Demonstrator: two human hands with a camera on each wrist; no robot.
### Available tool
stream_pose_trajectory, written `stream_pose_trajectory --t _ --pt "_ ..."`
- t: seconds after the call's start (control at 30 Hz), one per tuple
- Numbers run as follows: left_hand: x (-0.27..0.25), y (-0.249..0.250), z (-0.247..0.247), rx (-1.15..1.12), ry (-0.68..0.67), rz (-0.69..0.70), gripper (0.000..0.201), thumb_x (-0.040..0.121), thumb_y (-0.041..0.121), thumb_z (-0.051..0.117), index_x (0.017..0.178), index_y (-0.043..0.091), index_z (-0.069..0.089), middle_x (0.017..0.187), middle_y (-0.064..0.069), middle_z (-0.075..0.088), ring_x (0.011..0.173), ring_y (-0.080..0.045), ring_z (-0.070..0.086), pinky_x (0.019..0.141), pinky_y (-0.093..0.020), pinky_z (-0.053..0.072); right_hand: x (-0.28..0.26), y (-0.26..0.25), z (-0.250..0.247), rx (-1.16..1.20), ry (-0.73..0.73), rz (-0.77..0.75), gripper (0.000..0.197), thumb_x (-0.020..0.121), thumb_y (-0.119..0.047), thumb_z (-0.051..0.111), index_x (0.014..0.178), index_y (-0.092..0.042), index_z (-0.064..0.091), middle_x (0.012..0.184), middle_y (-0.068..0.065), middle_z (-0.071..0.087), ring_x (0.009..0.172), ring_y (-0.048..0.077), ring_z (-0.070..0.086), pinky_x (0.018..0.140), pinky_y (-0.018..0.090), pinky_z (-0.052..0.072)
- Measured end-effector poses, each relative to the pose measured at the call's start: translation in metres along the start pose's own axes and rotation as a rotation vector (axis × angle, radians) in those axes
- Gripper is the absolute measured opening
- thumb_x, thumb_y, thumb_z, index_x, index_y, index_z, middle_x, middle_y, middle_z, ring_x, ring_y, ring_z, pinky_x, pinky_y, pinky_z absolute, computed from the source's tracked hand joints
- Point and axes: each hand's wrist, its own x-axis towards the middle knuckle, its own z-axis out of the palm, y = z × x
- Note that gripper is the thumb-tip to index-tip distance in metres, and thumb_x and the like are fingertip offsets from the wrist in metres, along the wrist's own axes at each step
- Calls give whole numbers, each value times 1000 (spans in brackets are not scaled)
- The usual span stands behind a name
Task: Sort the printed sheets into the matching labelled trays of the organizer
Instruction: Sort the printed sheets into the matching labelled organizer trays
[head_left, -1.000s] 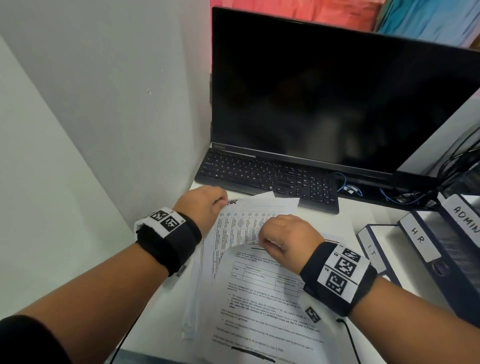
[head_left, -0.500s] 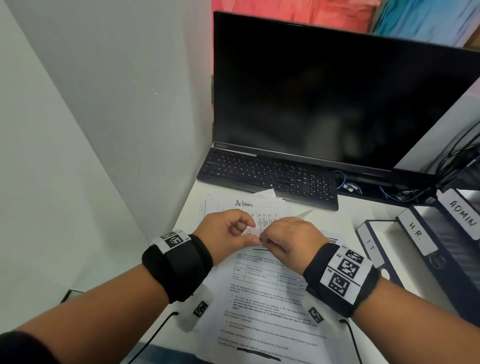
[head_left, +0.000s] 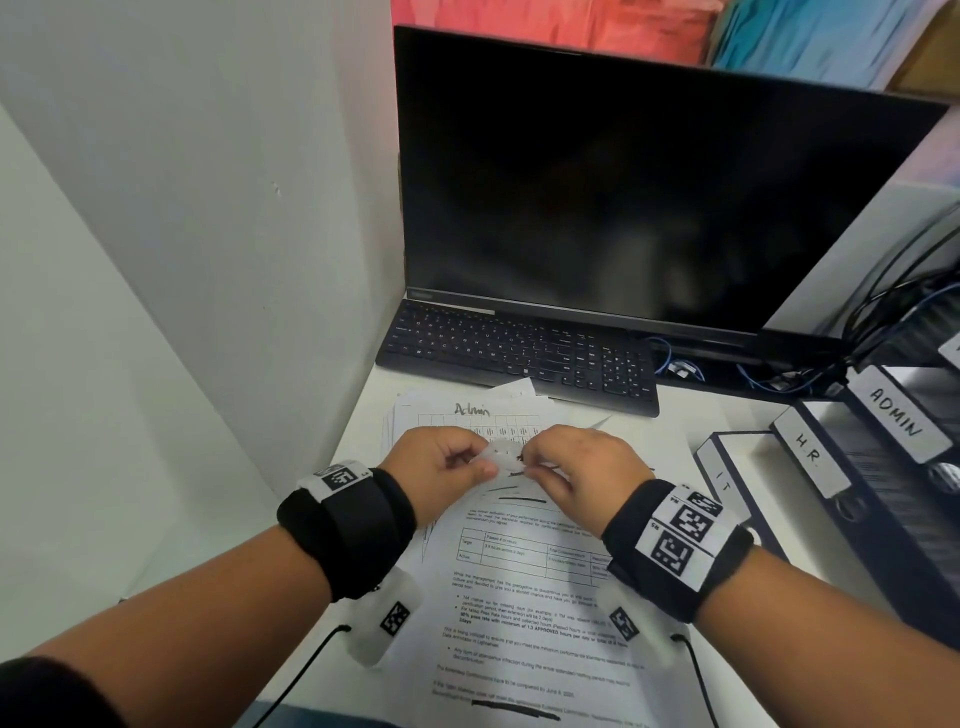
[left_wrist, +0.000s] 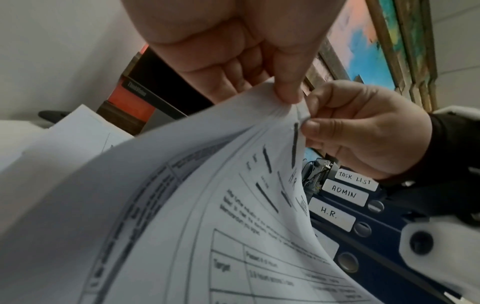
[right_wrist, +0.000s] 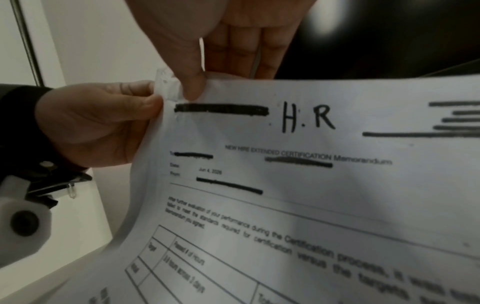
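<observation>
Peeling now: the top corner of the H.R sheet (right_wrist: 311, 164) is pinched by both hands and lifted off the stack (head_left: 467, 415) near the desk's left edge.
Left hand (head_left: 441, 470): closed on that corner, thumb against forefinger.
Right hand (head_left: 582, 467): same corner gripped, thumb on top.
Changed: a second ago the left hand was up at the stack's far edge; it's been brought in beside the right, and the corner is raised.
Meaning: looks like one sheet is being separated.
Next stop: probably the H.R. tray (head_left: 815, 457), at the desk's right edge between I.T. and ADMIN.
</observation>
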Motion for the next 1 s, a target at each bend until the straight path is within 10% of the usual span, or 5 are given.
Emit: stream_pose_trajectory --t 0.47,0.7,0.83,1.0 --pt "9 5 6 218 -67 27 7 93 22 55 94 27 60 82 10 62 83 -13 60 78 -27 48 23 -5 -7 -20 102 54 10 86 -29 53 80 -22 52 60 -12 53 49 9 43 61 20 33" --pt "10 6 5 101 -88 -23 19 97 19 48 85 26 60 87 -2 68 85 -20 63 84 -36 51 22 -7 -12 -27 -268 191 32 94 -26 51 125 -17 49 107 -1 63 96 23 58 83 28 37" --pt "23 -4 -10 56 75 -36 25 96 35 45 106 21 64 102 8 64 99 -11 59 93 -29 46 16 4 -9 -41 -228 167 17 93 -19 53 107 -11 58 95 5 65 89 30 59 78 33 40" --pt "55 -42 -41 644 205 -242 41 95 26 50 135 13 47 140 -6 43 125 -21 45 105 -30 33 9 8 -11 -66 -117 122 4 85 -12 61 88 -10 59 75 3 62 67 29 59 64 33 42"
